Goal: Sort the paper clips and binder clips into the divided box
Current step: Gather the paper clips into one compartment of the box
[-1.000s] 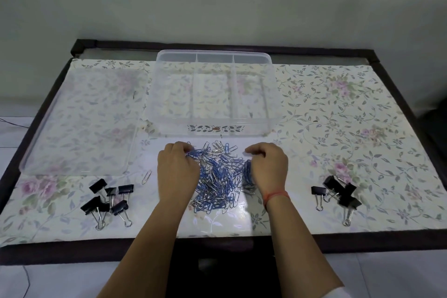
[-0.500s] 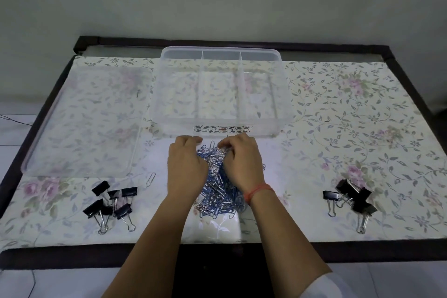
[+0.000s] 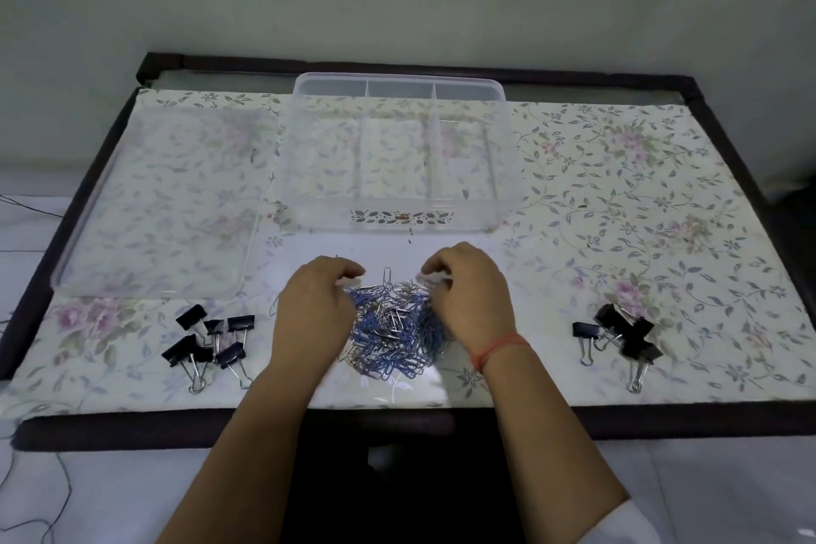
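Note:
A heap of blue and silver paper clips [image 3: 393, 327] lies on the floral tablecloth near the front edge. My left hand [image 3: 315, 307] is curled against the heap's left side, and its fingertips are hidden from me. On the right side of the heap, my right hand [image 3: 468, 298], with a red band at the wrist, has its fingertips pinched on a few silver clips at the top. The clear divided box [image 3: 399, 77] stands just beyond the heap, and its three compartments show nothing inside. Black binder clips lie in one group at the left [image 3: 212, 338] and another at the right [image 3: 622, 331].
The box's clear lid [image 3: 163, 199] lies flat to the left of the box. A dark raised frame [image 3: 441, 415] runs around the table. Thin cables [image 3: 26, 499] trail on the floor at the lower left.
My hands were pressed together over the heap half a second ago and have spread apart to its two sides. The heap looks more bunched. The view has shifted slightly.

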### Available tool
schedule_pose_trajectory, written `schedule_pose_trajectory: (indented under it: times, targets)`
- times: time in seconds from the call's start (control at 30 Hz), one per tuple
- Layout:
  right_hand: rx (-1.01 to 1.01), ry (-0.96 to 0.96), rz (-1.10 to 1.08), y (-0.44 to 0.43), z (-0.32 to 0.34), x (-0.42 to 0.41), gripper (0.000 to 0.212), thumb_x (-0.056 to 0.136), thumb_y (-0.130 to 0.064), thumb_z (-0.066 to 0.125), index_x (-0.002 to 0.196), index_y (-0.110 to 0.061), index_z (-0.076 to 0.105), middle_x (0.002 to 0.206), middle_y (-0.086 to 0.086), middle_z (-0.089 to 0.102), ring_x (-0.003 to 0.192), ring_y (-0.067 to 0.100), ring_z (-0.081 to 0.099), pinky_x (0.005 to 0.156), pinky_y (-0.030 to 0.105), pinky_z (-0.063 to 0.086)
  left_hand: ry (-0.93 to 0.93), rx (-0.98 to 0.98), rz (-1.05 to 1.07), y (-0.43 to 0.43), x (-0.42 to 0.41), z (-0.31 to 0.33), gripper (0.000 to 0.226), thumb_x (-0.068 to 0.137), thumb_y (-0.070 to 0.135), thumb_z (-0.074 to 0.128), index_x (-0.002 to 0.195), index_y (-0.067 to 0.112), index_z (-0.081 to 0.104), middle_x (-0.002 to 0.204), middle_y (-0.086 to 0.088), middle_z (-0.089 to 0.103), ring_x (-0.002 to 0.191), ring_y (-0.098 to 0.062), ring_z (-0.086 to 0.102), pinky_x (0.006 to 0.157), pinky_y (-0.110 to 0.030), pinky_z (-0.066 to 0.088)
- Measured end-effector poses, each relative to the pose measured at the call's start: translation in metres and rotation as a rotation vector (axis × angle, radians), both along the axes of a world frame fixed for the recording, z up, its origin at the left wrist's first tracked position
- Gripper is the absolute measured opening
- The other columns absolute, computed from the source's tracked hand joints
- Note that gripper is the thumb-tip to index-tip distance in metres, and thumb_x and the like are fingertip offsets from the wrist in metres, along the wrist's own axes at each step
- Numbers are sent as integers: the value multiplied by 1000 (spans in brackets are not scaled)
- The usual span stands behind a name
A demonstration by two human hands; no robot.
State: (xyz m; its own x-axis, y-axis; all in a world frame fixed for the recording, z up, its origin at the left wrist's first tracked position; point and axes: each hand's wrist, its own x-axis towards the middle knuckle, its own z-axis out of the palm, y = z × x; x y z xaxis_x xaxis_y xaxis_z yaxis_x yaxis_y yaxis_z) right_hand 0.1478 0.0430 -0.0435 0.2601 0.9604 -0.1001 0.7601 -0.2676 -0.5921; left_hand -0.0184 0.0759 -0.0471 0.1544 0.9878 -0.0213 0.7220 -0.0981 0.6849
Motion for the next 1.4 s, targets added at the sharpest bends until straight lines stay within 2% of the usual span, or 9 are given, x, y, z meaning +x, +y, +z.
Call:
schedule_pose_trajectory:
  times: [0.1,0.23,0.33,0.53,0.63,0.73,0.93,1.1,1.4]
  targets:
    - [-187,-65,15,-14,4,16,48,73,-8,62,119,-22,57,118,7,48,115,25,40,82,31,43,109,-54,-59,-1,-13,8,48,74,-2,54,117,17,62,123,-7,56,110,-23,52,85,-25,36]
    - [-401,-134,97,-29,9,27,89,59,-23,80,135,-26,35,127,7,33,121,27,28,90,33,41,513,-350,-245,-8,-28,19,93,62,17,76,141,26,27,132,-11,30,121,-30,32,93,-32,35]
    - [-421,-180,145,-26,6,18,90,55,-22,81,132,-21,34,123,8,31,115,27,29,89,30,40,611,-363,-333,-12,-21,16,106,53,22,84,140,23,22,125,-9,25,115,-29,30,85,-31,38]
    - [-324,-88,205,-15,3,-13,69,60,-6,74,120,-21,46,115,9,43,102,27,48,78,30,45,414,-302,-325,-6,1,12,79,55,14,81,125,20,43,112,-6,40,91,-25,52,73,-29,42]
    - [-247,-42,200,-14,3,-22,52,70,-12,69,118,-22,52,112,9,51,96,30,57,74,27,41,259,-252,-270,-9,8,12,52,64,13,74,112,23,55,99,-3,52,88,-25,59,73,-31,45]
    - [-168,-21,177,-16,6,-27,41,74,-16,68,114,-24,58,107,5,64,98,26,60,72,24,35,69,-276,-146,-14,10,16,37,65,7,71,97,25,65,87,0,64,73,-20,63,69,-32,52]
    - [-49,-30,87,-16,19,-32,35,72,-10,64,106,-22,67,97,4,72,93,26,64,72,28,44,-32,-188,-65,-18,16,33,36,64,0,69,90,25,72,79,4,69,67,-17,63,64,-26,49]
    - [-92,15,50,-20,20,-31,33,73,-8,66,102,-23,69,94,3,74,91,24,66,73,25,45,-46,-263,-36,-24,19,34,34,65,-1,69,89,22,74,84,2,72,71,-16,64,58,-14,42]
    - [74,-20,16,12,67,-11,31,71,-9,68,98,-23,72,91,2,74,86,21,67,71,27,48,-96,-85,-18,4,36,78,32,71,4,69,94,25,75,85,5,74,71,-12,65,61,-14,46]
